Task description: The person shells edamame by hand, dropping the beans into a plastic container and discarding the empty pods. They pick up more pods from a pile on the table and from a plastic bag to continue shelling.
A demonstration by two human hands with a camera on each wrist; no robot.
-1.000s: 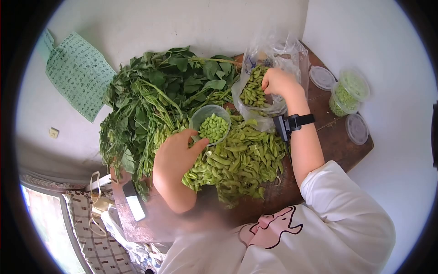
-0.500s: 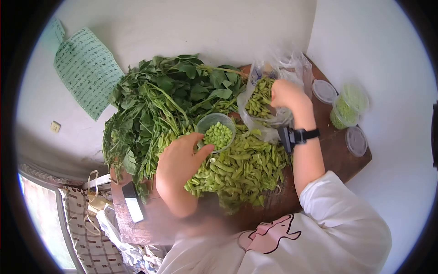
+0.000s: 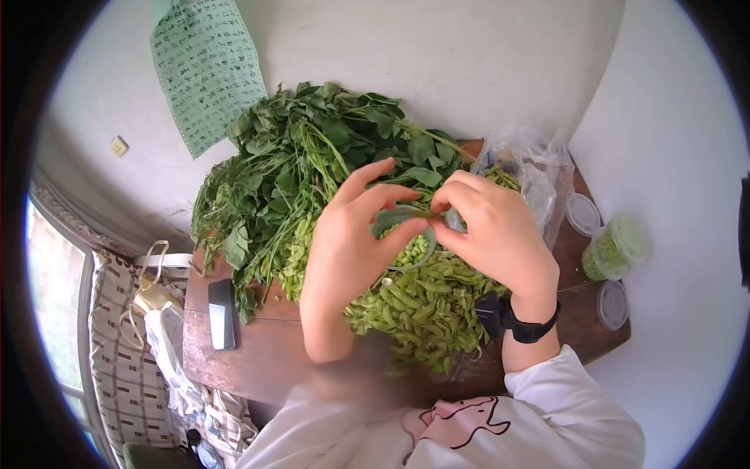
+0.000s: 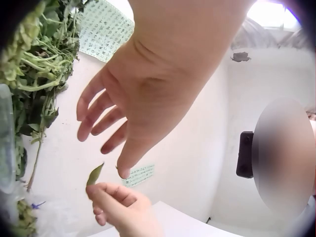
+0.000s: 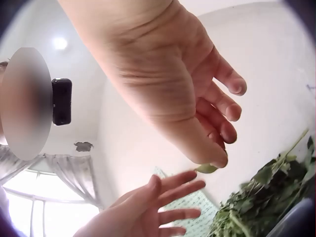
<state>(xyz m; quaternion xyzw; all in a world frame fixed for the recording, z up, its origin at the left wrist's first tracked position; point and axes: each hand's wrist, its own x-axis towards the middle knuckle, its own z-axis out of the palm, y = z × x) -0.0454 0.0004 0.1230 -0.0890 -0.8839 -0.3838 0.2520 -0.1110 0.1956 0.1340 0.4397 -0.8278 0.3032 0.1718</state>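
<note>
pinching the pod (image 5: 207,169) in your right hand (image 3: 494,234), you point its free end at your left hand (image 3: 350,234), spread wide just beside it, above the bowl (image 3: 426,256).

Small green soybean pod (image 4: 95,174) — flat, upright, pinched at one end

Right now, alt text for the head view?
Two hands meet above a tub of beans, the right hand pinching a pod, the left hand open beside it. Leafy stalks and a heap of pods lie on the table; a phone lies at its left.
</note>
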